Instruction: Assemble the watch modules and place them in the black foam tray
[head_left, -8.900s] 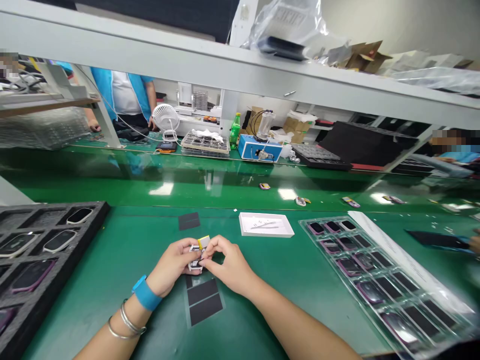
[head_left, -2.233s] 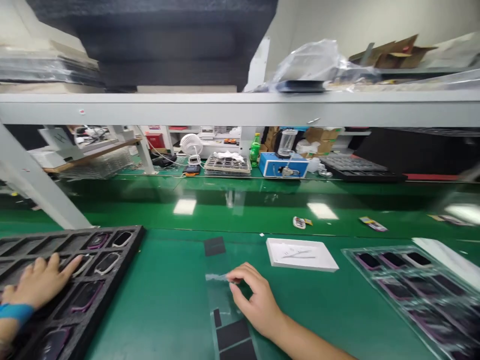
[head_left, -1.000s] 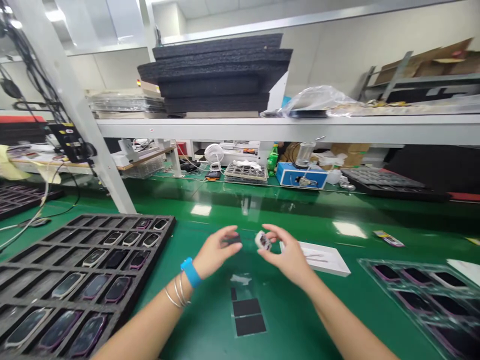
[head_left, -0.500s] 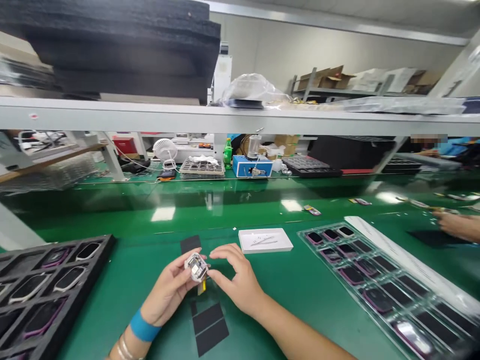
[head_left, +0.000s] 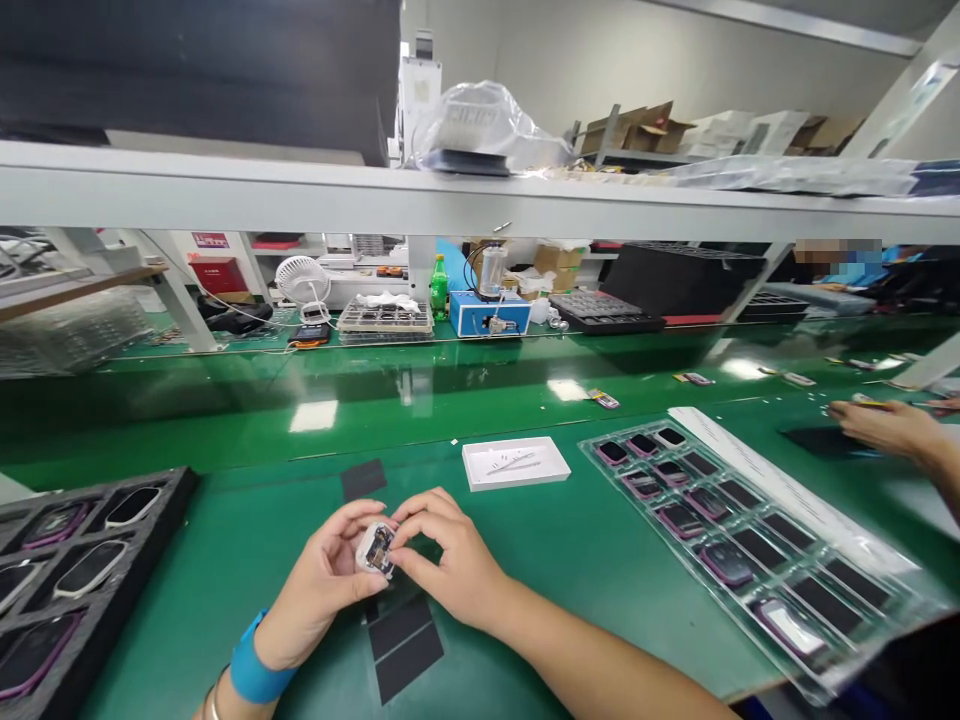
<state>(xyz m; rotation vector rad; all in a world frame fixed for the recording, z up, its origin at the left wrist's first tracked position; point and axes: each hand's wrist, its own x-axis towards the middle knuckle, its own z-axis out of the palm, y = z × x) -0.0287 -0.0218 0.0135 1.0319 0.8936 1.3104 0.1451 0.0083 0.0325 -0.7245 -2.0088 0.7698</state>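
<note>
My left hand [head_left: 337,560], with a blue band at the wrist, grips a small white smartwatch case [head_left: 373,548] by its edges. The case is tilted towards me, and circuit parts show inside it. At its right edge, the thumb and forefinger of my right hand [head_left: 446,555] are pinched together and touch the inner parts. Whatever lies between those fingertips is too small to make out. Black rectangular sheets [head_left: 409,650] lie on the green mat below my hands, and another black piece [head_left: 364,480] lies just beyond them.
A white shallow box [head_left: 516,464] with thin strips stands ahead. To the right is a clear tray [head_left: 720,520] of watch parts; to the left, a black foam tray [head_left: 142,560] of watch frames. A co-worker's hand [head_left: 885,425] is at far right. A shelf [head_left: 450,205] spans above.
My right hand has closed from spread fingers to a pinch at the case. The case has turned in my left hand, and the yellow strip below it no longer shows. The camera view has shifted.
</note>
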